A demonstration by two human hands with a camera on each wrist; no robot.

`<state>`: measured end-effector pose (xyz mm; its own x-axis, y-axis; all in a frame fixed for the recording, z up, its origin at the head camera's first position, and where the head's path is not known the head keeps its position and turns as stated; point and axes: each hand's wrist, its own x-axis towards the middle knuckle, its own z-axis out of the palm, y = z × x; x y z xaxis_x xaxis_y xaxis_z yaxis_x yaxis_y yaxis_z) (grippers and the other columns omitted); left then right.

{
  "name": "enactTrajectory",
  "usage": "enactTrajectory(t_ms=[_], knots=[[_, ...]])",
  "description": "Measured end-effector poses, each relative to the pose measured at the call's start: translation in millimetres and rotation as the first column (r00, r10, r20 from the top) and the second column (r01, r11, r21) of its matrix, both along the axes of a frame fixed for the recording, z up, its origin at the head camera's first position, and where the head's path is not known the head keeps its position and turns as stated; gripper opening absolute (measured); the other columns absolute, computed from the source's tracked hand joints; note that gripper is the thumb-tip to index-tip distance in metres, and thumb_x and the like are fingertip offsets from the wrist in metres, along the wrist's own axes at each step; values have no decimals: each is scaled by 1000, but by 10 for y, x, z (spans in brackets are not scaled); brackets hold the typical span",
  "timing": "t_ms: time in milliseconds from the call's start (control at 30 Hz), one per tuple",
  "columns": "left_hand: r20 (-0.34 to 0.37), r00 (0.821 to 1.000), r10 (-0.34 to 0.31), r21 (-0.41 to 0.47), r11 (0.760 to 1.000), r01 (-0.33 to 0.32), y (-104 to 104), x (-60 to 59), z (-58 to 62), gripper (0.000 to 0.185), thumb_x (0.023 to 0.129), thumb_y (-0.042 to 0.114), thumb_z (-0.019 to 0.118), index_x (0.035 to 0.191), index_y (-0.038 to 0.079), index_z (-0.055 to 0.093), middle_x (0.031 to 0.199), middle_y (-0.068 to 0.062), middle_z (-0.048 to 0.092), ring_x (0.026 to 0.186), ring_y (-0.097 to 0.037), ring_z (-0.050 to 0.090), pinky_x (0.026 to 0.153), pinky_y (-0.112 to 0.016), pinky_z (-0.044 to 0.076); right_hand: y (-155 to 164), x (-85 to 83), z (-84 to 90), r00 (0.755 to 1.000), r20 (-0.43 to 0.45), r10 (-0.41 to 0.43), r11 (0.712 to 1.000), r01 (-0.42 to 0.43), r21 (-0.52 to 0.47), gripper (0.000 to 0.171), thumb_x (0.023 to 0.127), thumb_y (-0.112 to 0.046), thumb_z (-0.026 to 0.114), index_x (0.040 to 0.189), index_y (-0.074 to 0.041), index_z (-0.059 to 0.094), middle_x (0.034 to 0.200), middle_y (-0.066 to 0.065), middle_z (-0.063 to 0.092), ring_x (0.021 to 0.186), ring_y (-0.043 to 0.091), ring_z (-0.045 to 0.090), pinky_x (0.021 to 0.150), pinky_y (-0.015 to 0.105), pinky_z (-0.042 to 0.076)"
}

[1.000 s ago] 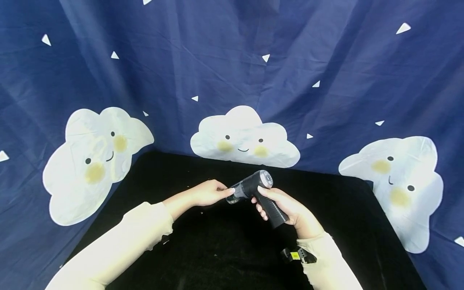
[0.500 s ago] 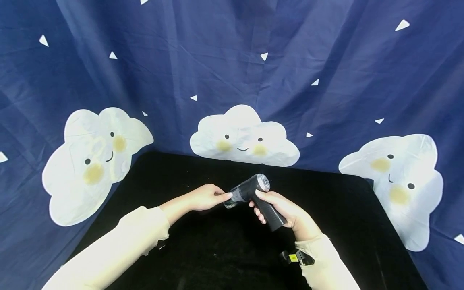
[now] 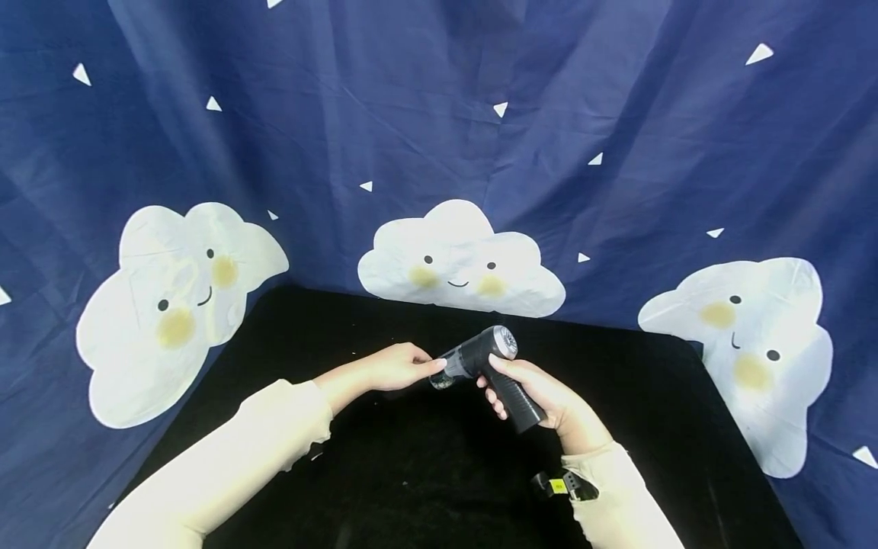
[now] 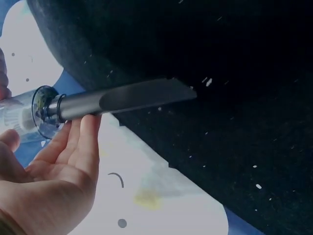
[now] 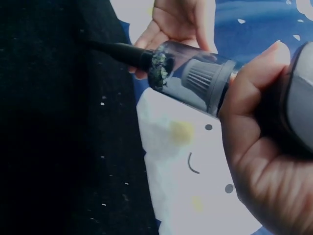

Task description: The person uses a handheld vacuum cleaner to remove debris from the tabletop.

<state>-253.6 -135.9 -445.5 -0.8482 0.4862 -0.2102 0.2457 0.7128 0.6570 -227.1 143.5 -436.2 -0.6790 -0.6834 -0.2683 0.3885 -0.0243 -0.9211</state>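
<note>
Little has shifted since the earlier frames: both hands and the tool sit slightly higher than half a second ago, with the same hold.

The right hand (image 3: pixel 549 396) has its fingers curled fully round the ribbed grip of the small black pistol-shaped handheld vacuum cleaner (image 3: pixel 488 358), thumb laid up along the body. From the head view the grip is mostly covered by those fingers, and the nozzle is lost against the black cloth-covered table (image 3: pixel 652 396).

The left hand (image 3: pixel 394 366) lies just ahead of the right fingers, its own fingers nearly straight and relaxed. In the left wrist view the fingertips (image 4: pixel 88 127) touch the underside of the long flat-ended black crevice nozzle (image 4: pixel 132 98) near its base; whether the thumb presses from the other side is hard to tell, since it is cut off at the edge.

Between the two hands sits the clear plastic dust cup (image 5: pixel 195 76), which holds a pleated filter and a clump of dark greenish debris (image 5: pixel 159 68) at its front end.

Behind the fingers hangs a navy curtain with white smiling clouds (image 3: pixel 459 259).
</note>
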Motion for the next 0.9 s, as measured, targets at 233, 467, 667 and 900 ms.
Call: enactTrajectory(t_ms=[233, 467, 667, 900], knots=[[13, 1000, 25, -8, 1000, -25, -93, 76, -48, 52, 100, 57, 48, 105, 15, 78, 94, -1, 70, 83, -14, 59, 81, -37, 49, -75, 16, -90, 999, 21, 25, 999, -24, -29, 37, 108, -35, 43, 102, -1, 59, 75, 0, 59, 61, 6, 58, 58, 21, 53], [45, 999, 30, -9, 1000, -30, -178, 122, -63, 53, 100, 59, 47, 104, 16, 78, 95, -4, 70, 82, -15, 59, 78, -37, 49, -121, 18, -104, 997, 46, 54, 998, -53, -29, 36, 108, -34, 43, 103, -2, 59, 76, 1, 60, 62, 6, 58, 59, 22, 54], [4, 1000, 21, 5, 1000, -21, -139, 83, 28, 51, 100, 57, 48, 99, 17, 78, 84, -2, 66, 75, -14, 57, 71, -34, 47, -94, -11, -45, 999, 2, 40, 999, -40, -34, 36, 108, -33, 43, 103, -1, 58, 75, 1, 59, 61, 7, 58, 59, 22, 53], [-43, 999, 2, 10, 1000, -1, -53, -25, 52, 49, 100, 56, 48, 96, 17, 78, 72, 3, 58, 71, -13, 55, 68, -32, 46, -27, -58, 36, 1000, -21, 7, 1000, -7, -11, 38, 108, -35, 44, 102, -1, 58, 76, 1, 59, 62, 7, 58, 58, 22, 53]])
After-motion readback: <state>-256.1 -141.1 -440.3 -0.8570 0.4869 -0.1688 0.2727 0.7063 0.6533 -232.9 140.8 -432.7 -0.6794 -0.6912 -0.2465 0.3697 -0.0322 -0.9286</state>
